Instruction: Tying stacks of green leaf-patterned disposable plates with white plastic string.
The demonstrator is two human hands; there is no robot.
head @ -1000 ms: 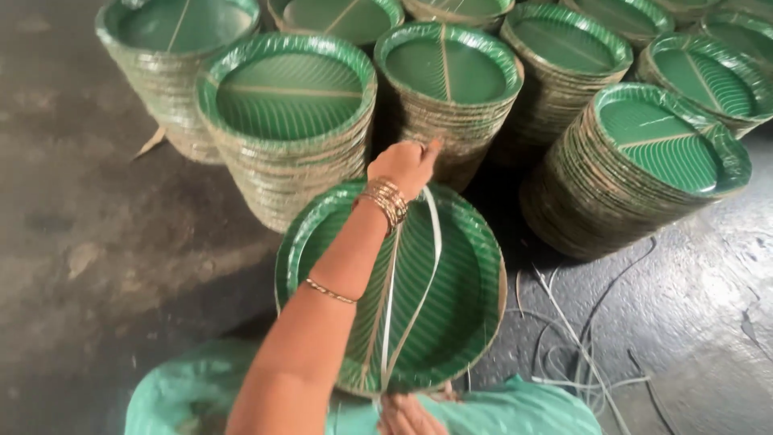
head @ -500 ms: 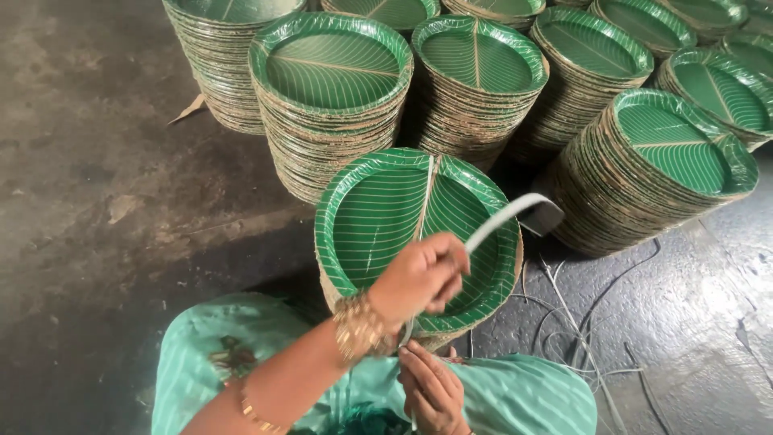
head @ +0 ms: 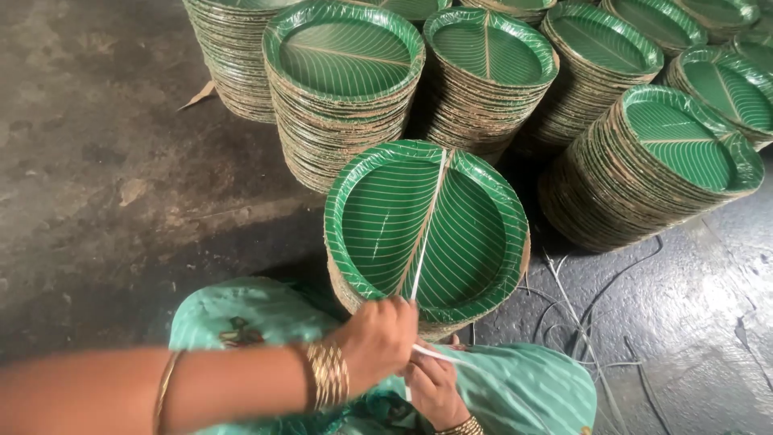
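Observation:
A stack of green leaf-patterned paper plates (head: 378, 217) stands on the floor right in front of my knees. A thin white strap (head: 427, 229) runs taut across its top plate from the far rim to the near rim. My left hand (head: 377, 337), with gold bangles at the wrist, is closed on the strap at the near rim. Just below it, my right hand (head: 435, 385) pinches the strap's other end against my lap. The strap's path under the stack is hidden.
Several taller stacks of the same green plates (head: 342, 60) crowd the back and the right side (head: 676, 153). Loose white straps (head: 580, 322) lie on the dark floor at the right. Bare stained concrete (head: 105, 185) spreads to the left. My teal garment (head: 241, 314) covers my knees.
My left hand reached over the stack's far edge, then drew back to the near rim, pulling the white strap across the top plate. The strap now lies straight and tight.

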